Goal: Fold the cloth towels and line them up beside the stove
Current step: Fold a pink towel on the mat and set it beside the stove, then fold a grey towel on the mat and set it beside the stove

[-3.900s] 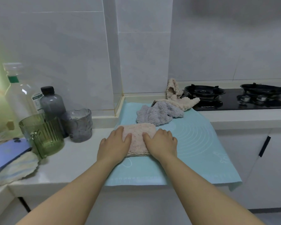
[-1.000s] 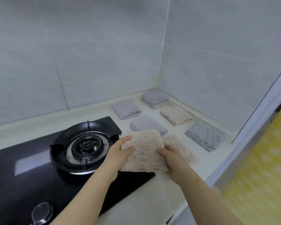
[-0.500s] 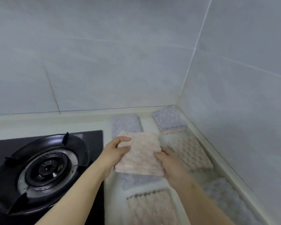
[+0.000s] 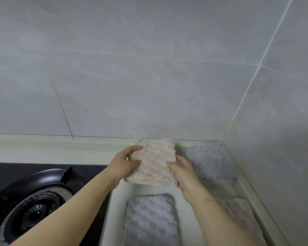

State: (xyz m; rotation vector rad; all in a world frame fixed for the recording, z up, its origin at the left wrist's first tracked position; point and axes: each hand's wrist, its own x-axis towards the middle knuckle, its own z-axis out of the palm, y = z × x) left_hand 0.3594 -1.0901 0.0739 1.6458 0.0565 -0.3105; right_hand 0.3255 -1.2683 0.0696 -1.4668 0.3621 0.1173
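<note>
A folded pink towel (image 4: 154, 161) hangs above the back of the counter, right of the stove (image 4: 34, 201). My left hand (image 4: 125, 164) grips its left edge, thumb on top. My right hand (image 4: 182, 170) holds its right lower edge. Under and around it lie folded towels: a grey one (image 4: 210, 161) in the back corner, a grey one (image 4: 149, 219) in front, and a pink one (image 4: 242, 219) at the right, partly hidden by my right forearm. The spot right under the held towel is hidden.
The white counter strip (image 4: 185, 210) runs between the black stove and the tiled side wall (image 4: 274, 139). A raised ledge (image 4: 60, 144) lines the back wall. The gas burner (image 4: 36, 210) sits at the lower left.
I carried the folded pink towel from the blue mat past the stove. In the last second both hands moved it farther back toward the wall, over the rear-left spot of the rows.
</note>
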